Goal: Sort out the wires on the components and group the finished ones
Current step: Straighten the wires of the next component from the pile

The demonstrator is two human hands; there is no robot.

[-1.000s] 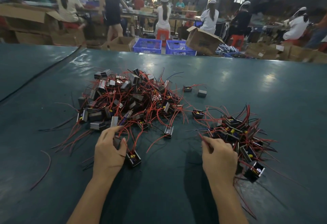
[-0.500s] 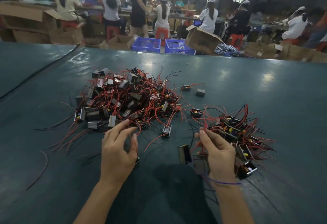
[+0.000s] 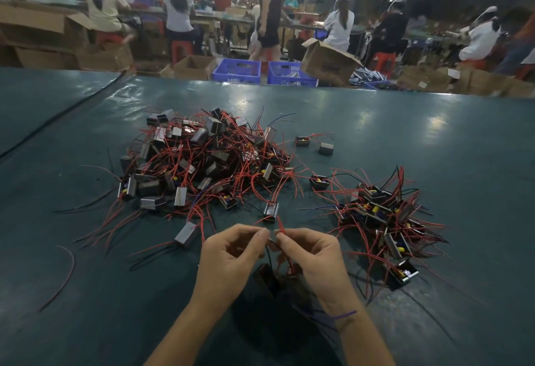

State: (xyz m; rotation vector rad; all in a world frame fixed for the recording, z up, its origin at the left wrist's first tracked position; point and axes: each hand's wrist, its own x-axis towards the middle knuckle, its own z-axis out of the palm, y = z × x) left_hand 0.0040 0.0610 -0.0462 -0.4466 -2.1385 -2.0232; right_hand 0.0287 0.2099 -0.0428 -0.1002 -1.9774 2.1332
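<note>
Left hand (image 3: pixel 231 252) and right hand (image 3: pixel 314 252) pinch red-black wires (image 3: pixel 268 253) | dark blocky component (image 3: pixel 265 277) hangs between

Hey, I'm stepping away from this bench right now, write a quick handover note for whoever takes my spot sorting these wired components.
Left hand: pinches the wires of one component hanging between the hands.
Right hand: pinches the same wires.
Large pile: tangled, ahead and left on the table, apparently unsorted.
Smaller pile: to the right, likely the finished group.
Done: seemingly only that smaller pile.
Left: straighten the held one, add it to the right, then work through the large pile and loose pieces.
</note>
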